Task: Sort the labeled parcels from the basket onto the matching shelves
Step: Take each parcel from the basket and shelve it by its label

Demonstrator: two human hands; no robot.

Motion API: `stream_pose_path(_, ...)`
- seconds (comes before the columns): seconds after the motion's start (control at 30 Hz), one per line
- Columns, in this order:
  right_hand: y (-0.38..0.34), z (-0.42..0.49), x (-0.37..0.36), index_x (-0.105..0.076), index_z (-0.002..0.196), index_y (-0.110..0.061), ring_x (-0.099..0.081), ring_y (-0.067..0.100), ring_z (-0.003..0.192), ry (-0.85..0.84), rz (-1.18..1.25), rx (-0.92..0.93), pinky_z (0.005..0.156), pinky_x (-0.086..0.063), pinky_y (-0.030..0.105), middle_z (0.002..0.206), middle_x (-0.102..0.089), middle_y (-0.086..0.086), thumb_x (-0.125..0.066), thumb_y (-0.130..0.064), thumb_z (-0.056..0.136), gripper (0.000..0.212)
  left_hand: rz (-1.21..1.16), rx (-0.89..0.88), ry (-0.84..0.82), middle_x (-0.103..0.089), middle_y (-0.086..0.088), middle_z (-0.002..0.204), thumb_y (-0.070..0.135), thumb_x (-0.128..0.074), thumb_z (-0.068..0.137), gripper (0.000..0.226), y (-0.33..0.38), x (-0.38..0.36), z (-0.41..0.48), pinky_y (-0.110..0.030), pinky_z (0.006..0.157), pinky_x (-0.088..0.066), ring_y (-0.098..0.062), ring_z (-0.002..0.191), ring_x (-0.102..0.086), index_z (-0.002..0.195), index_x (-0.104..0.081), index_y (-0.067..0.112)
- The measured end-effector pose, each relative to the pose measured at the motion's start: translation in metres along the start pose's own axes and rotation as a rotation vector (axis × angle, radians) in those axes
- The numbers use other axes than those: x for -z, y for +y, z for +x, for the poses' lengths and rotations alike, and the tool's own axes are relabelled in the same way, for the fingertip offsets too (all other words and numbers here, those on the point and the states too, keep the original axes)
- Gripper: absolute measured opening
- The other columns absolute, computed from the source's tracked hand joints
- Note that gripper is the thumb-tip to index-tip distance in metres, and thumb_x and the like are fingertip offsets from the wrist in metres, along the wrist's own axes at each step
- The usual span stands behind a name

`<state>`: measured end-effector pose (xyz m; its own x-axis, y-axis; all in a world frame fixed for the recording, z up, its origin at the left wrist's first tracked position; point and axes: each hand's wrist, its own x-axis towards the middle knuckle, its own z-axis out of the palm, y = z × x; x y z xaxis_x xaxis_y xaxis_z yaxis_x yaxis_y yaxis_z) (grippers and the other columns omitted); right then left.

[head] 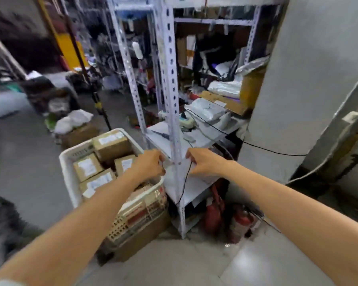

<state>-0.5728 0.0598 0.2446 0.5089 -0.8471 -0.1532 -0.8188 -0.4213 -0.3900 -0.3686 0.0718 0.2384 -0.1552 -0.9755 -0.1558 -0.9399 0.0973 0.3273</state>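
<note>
**Desk:** Where is the parcel?

**Operator:** I see a white parcel [170, 172] at the front corner of the low shelf [191, 193], pressed up against the perforated post [170, 79]. My left hand [151, 164] is clenched on its left edge and my right hand [205, 164] pinches its right edge, one hand on each side of the post. Blur hides where the parcel ends and the shelf board begins.

**Desk:** And the edges around you?

**Operator:** The basket [70, 172] stands just left of the shelf, its near corner touching the shelf's edge under my left wrist. Labelled boxes [112, 144] fill it. A black cable [184, 182] hangs over the shelf's front lip, right by my right fingers. Two red extinguishers [240, 221] stand on the ground beside the shelf's foot. A grey pillar [287, 100] closes off the right side.

**Desk:** Room to move?

**Operator:** Open floor [29, 162] lies left of the basket, and more in front of the shelf, under my arms. Between post and pillar, the gap is tight.
</note>
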Motion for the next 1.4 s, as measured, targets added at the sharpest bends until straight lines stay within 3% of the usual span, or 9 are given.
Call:
stream_pose_path(0.07,-0.033,0.030,-0.006,-0.047,0.120,-0.007,-0.052,0.026,0.103,-0.055,-0.029,0.045,0.088,-0.047,0.041,0.112,-0.050,0.003,-0.070,-0.026,0.083,0.047,0.004,0.075,0.037,-0.061,-0.003,0.113,0.024,-0.068,0.083,0.037,-0.037,0.009,-0.016,-0.033,0.078,-0.051,-0.025,0.105,-0.058,0.118,-0.058,0.016)
stream_pose_path(0.13,-0.063,0.057,-0.014,-0.048,0.119,-0.003,-0.053,0.030,0.106,-0.082,-0.066,0.110,0.091,-0.047,0.047,0.119,-0.052,0.010,-0.070,-0.026,0.081,0.050,-0.009,0.151,0.065,-0.062,-0.004,0.110,0.024,-0.070,0.081,0.036,-0.073,0.018,-0.031,-0.039,0.082,-0.053,-0.026,0.103,-0.059,0.115,-0.060,0.017)
stream_pose_path(0.27,-0.117,0.100,-0.033,-0.050,0.120,-0.006,-0.054,0.027,0.106,-0.090,-0.104,0.197,0.088,-0.048,0.042,0.117,-0.055,0.011,-0.071,-0.025,0.080,0.049,-0.060,0.272,0.116,-0.061,-0.005,0.114,0.020,-0.070,0.080,0.039,-0.137,0.028,-0.053,-0.032,0.079,-0.050,-0.023,0.103,-0.058,0.117,-0.060,0.016)
stream_pose_path(0.43,-0.156,0.142,-0.050,-0.047,0.125,-0.008,-0.049,0.019,0.103,-0.131,-0.115,0.242,0.076,-0.038,0.025,0.123,-0.053,0.008,-0.069,-0.021,0.080,0.051,-0.103,0.358,0.121,-0.061,-0.006,0.116,0.023,-0.072,0.079,0.037,-0.200,0.034,-0.058,-0.039,0.088,-0.052,-0.022,0.105,-0.058,0.114,-0.061,0.017)
stream_pose_path(0.63,-0.175,0.202,-0.060,-0.051,0.112,-0.015,-0.055,0.021,0.101,-0.130,-0.142,0.205,0.084,-0.051,0.035,0.115,-0.055,0.005,-0.071,-0.022,0.079,0.039,-0.157,0.350,0.141,-0.063,-0.004,0.115,0.024,-0.072,0.081,0.038,-0.250,0.047,-0.030,-0.033,0.082,-0.053,-0.020,0.103,-0.060,0.116,-0.059,0.015)
stream_pose_path(0.87,-0.184,0.262,-0.086,-0.050,0.105,-0.011,-0.055,0.024,0.095,-0.184,-0.251,0.159,0.082,-0.051,0.043,0.105,-0.055,0.007,-0.070,-0.022,0.078,0.036,-0.200,0.375,0.095,-0.063,-0.006,0.115,0.020,-0.072,0.082,0.038,-0.305,0.046,-0.007,-0.037,0.084,-0.055,-0.020,0.102,-0.061,0.117,-0.059,0.014)
stream_pose_path(1.17,-0.186,0.370,-0.102,-0.046,0.098,-0.013,-0.054,0.022,0.084,-0.236,-0.280,0.118,0.063,-0.045,0.033,0.098,-0.053,0.005,-0.070,-0.023,0.077,0.034,-0.179,0.451,0.078,-0.062,-0.004,0.115,0.021,-0.074,0.079,0.040,-0.374,0.060,0.054,-0.036,0.084,-0.055,-0.019,0.100,-0.061,0.116,-0.060,0.015)
stream_pose_path(1.4,-0.193,0.463,-0.106,-0.050,0.109,-0.011,-0.058,0.025,0.094,-0.262,-0.224,0.121,0.064,-0.046,0.028,0.107,-0.058,0.009,-0.064,-0.017,0.082,0.031,-0.086,0.481,-0.002,-0.064,-0.003,0.116,0.020,-0.070,0.081,0.039,-0.421,0.097,0.127,-0.033,0.078,-0.050,-0.020,0.101,-0.059,0.119,-0.062,0.014)
